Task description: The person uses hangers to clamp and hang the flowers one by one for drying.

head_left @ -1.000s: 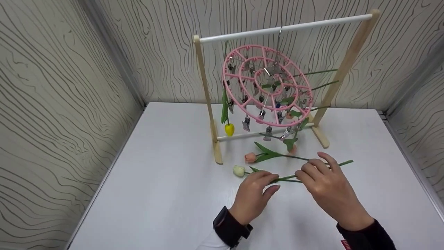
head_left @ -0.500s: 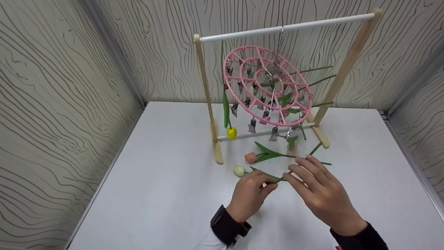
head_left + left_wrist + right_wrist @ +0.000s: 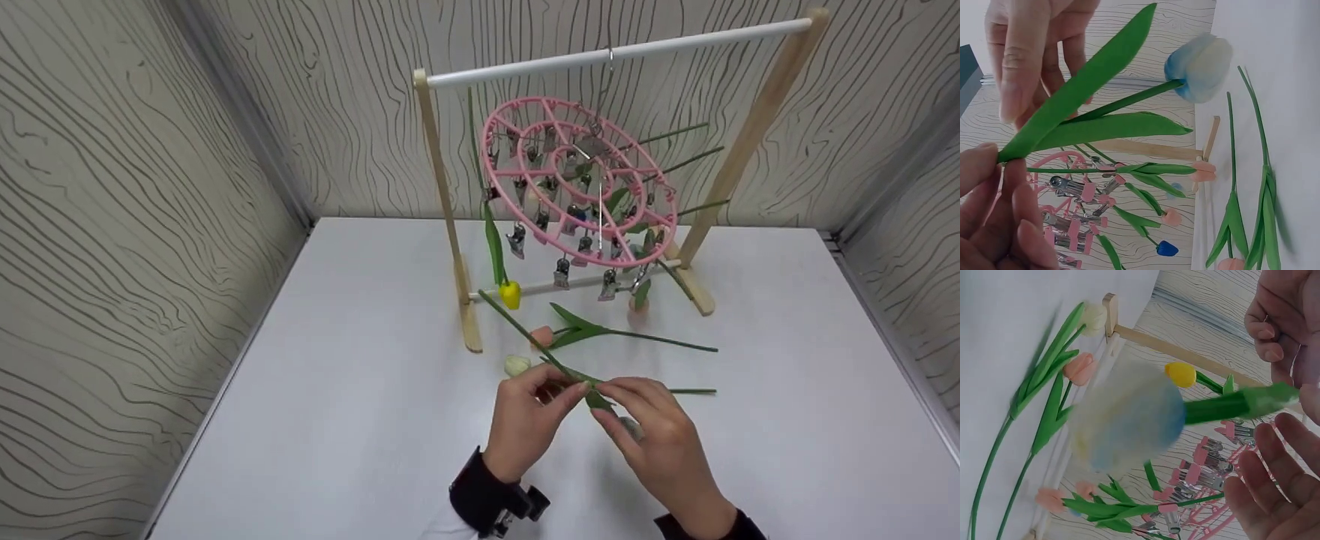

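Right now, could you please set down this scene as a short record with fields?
Left hand: pinches a blue-and-white tulip at the base of its leaves
Right hand: close to the same tulip's leaves; whether it grips is unclear
On the table: a peach tulip and a white tulip, both lying down
Clip hanger: pink, round, hooked over a white bar
Hanging from it: a yellow tulip, bloom downward
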The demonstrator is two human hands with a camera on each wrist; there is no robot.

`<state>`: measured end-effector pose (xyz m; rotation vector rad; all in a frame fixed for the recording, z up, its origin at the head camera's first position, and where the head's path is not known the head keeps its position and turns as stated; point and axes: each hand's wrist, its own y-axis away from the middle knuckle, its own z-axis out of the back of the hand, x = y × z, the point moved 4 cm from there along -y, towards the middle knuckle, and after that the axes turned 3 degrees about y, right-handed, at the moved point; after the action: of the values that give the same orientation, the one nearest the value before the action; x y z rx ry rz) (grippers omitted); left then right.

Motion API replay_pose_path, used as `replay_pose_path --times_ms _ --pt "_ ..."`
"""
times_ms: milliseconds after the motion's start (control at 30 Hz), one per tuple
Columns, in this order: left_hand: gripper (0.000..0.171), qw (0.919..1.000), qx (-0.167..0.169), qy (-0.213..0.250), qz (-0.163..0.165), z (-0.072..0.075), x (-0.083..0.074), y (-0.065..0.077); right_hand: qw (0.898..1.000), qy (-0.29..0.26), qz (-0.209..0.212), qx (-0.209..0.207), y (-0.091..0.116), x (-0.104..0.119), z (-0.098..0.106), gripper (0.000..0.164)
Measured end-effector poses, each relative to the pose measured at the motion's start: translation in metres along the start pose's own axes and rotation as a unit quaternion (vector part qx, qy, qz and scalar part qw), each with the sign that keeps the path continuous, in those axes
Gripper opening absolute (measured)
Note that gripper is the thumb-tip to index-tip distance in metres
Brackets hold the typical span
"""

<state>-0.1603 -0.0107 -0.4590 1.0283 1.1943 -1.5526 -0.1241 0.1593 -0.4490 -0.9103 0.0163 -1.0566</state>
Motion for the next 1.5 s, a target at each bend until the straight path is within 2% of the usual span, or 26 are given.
replay_pose_path --times_ms 133,233,500,667,867,1000,1167,1367,1500 --pt "0.018 0.9998 0.002 0.012 0.014 -0.002 0.0 0.001 0.999 -0.004 -0.037 0.01 0.001 0.001 -0.004 0.039" --pt "0.018 0.9998 0.004 0.013 0.013 -0.003 -0.001 0.002 0.999 -0.004 -0.044 0.011 0.002 0.002 -0.005 0.038" --pt "0.02 0.9996 -0.006 0.027 0.002 0.002 -0.001 0.002 0.999 0.02 -0.031 0.006 0.005 -0.006 -0.007 0.036" --pt "0.022 0.9993 -0.016 0.033 -0.007 0.006 -0.002 0.001 0.999 0.026 -0.024 0.02 0.007 -0.012 -0.007 0.034" --pt "0.019 0.9991 -0.022 0.036 -0.011 0.008 -0.003 0.002 0.998 -0.021 -0.032 0.041 0.002 -0.019 -0.006 0.033" --pt "0.019 0.9987 -0.028 0.04 -0.016 0.01 -0.005 0.001 0.997 -0.049 -0.057 0.034 -0.012 -0.03 -0.002 0.037" --pt "0.017 0.9986 -0.03 0.044 -0.011 0.01 -0.005 0.0 0.993 -0.075 -0.092 0.03 -0.045 -0.046 0.003 0.039" --pt "0.016 0.9987 -0.027 0.042 -0.009 0.011 -0.005 0.0 0.984 -0.09 -0.133 0.071 -0.089 -0.058 0.003 0.047" --pt "0.015 0.9988 -0.028 0.039 -0.005 0.012 -0.005 -0.001 0.976 -0.101 -0.16 0.105 -0.108 -0.062 -0.001 0.046"
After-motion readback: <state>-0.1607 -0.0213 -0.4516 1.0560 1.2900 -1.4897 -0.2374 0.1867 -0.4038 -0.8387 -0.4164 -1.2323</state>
